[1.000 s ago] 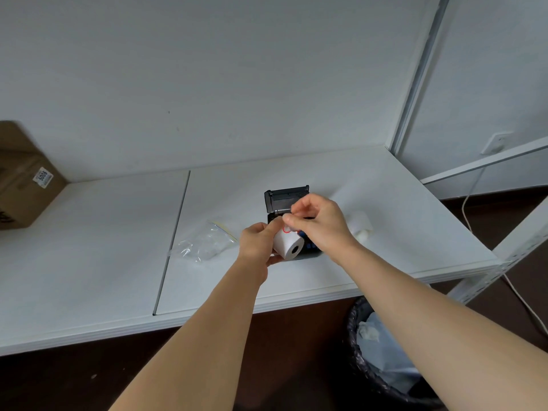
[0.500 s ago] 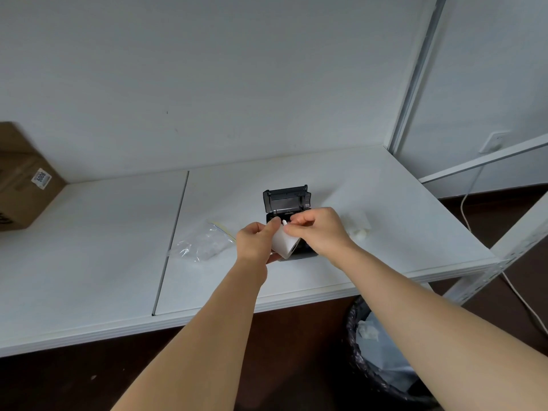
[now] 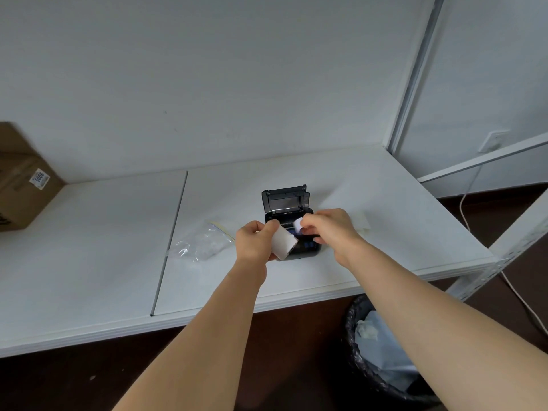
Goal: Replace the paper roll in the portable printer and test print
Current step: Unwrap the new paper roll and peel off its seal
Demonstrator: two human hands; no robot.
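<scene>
Just in front of the small black portable printer point(image 3: 292, 226), whose lid stands open, the left hand point(image 3: 257, 243) grips the white paper roll point(image 3: 284, 242) while the right hand point(image 3: 327, 228) fingers pinch its loose end. The paper-freeing step seems in hand; next, the roll needs dropping into the open bay, tail outward.

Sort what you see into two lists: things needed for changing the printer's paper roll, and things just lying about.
In use: printer, lid open; paper roll in the left hand; its loose end pinched by the right hand.

Lying about: clear plastic bag, cardboard box, bin under the table.
</scene>
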